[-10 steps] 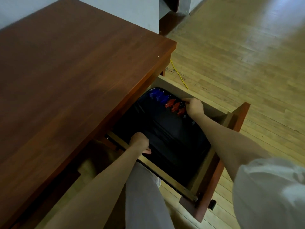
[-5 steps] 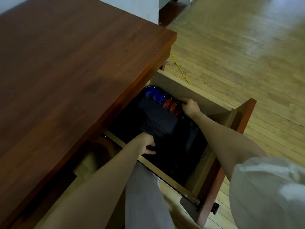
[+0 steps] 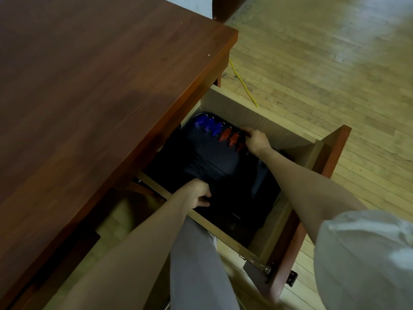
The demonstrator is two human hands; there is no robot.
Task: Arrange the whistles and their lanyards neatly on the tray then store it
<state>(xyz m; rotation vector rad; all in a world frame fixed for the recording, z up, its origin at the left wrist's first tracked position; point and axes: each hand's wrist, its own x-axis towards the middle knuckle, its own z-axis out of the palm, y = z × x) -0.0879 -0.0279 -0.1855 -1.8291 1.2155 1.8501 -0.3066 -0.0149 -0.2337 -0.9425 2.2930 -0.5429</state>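
Fingers on the left hand (image 3: 196, 194) are curled over the near edge of the black tray (image 3: 237, 191), thumb tucked under, so that's a proper grip. Right hand (image 3: 257, 140) is doing the same at the far right edge, fingers bent down round the rim, touching the last of the red whistles (image 3: 230, 137).

The tray itself sits inside the open drawer (image 3: 257, 117), which is pulled out from under the brown desk (image 3: 89, 86). The tray's far left corner is tucked under the desk's edge.

Whistles run in a row along the far edge of the tray: blue whistles (image 3: 207, 125) on the left, red ones just to their right. Nearer than the row, a dark bluish bundle (image 3: 212, 155) lies across the tray; it's too dim in there to tell if that's the lanyards.

Off to the far right, a yellow cord (image 3: 243, 83) trails over the wooden floor (image 3: 324, 63).
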